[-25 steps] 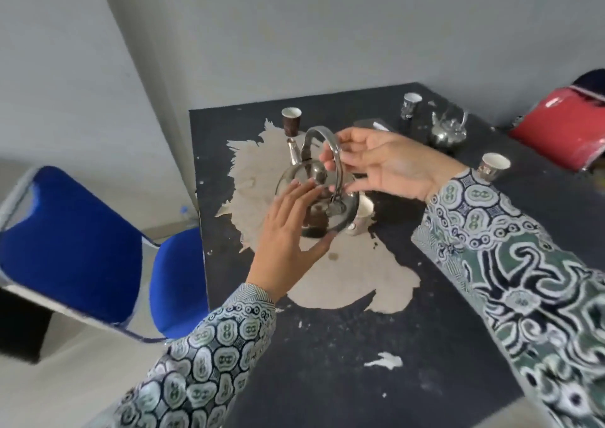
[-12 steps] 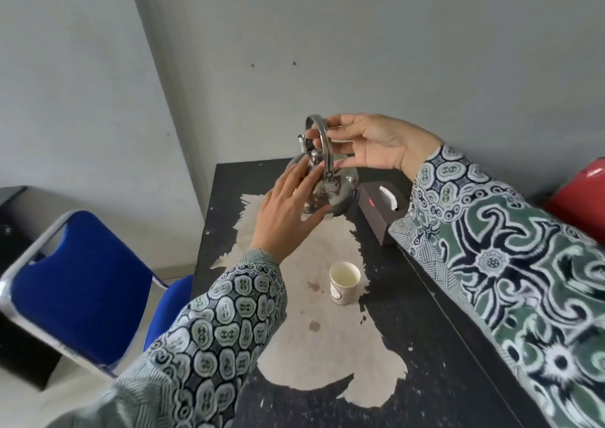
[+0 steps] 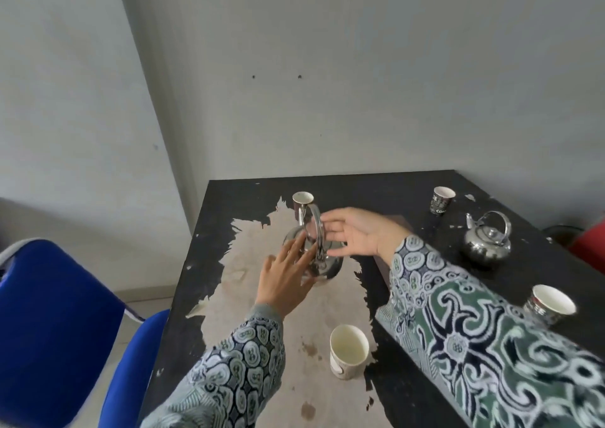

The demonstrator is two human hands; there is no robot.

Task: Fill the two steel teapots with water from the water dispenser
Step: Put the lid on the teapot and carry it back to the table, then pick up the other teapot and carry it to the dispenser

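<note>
Teapot (image 3: 314, 257) near table's (image 3: 376, 185) far-left corner; left hand (image 3: 284, 277), right hand (image 3: 353, 234) flat-fingered against it; curl fingers round handle (image 3: 316, 228) before lifting.

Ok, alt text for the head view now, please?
Both hands, left hand and right hand, touch a steel teapot on a worn black table. A second teapot and four paper cups sit around it.

Plain grey walls (image 3: 360, 67) meeting at a corner, black table (image 3: 409, 185) with peeled top, blue chair (image 3: 55, 329) at left
</note>
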